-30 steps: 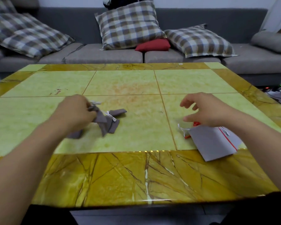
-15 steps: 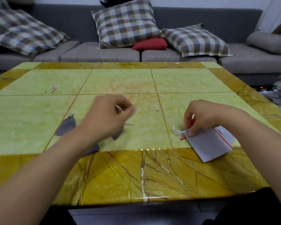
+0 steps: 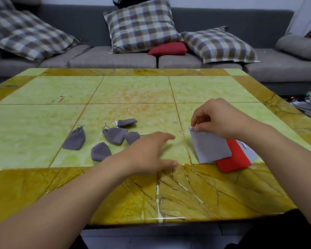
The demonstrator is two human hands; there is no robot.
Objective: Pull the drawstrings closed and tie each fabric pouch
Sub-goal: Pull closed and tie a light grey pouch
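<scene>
Several small dark grey tied pouches (image 3: 115, 135) lie scattered left of the table's centre. A flat light grey pouch (image 3: 210, 146) lies at the right, on top of a red pouch (image 3: 235, 159) and another grey one (image 3: 250, 153). My right hand (image 3: 216, 119) pinches the top corner of the light grey pouch by its white drawstring (image 3: 185, 131). My left hand (image 3: 149, 153) hovers low over the table with fingers spread and straight, holding nothing, between the dark pouches and the flat pile.
The table (image 3: 133, 94) has green tiles and a yellow marbled border. A grey sofa (image 3: 115, 58) with checked cushions and a red cushion (image 3: 168, 48) stands behind it. Cables (image 3: 307, 105) lie on the floor at the right.
My left hand let go of the dark pouches and moved right, open. My right hand took hold of the light grey pouch's top corner and lifted it slightly, uncovering the red pouch.
</scene>
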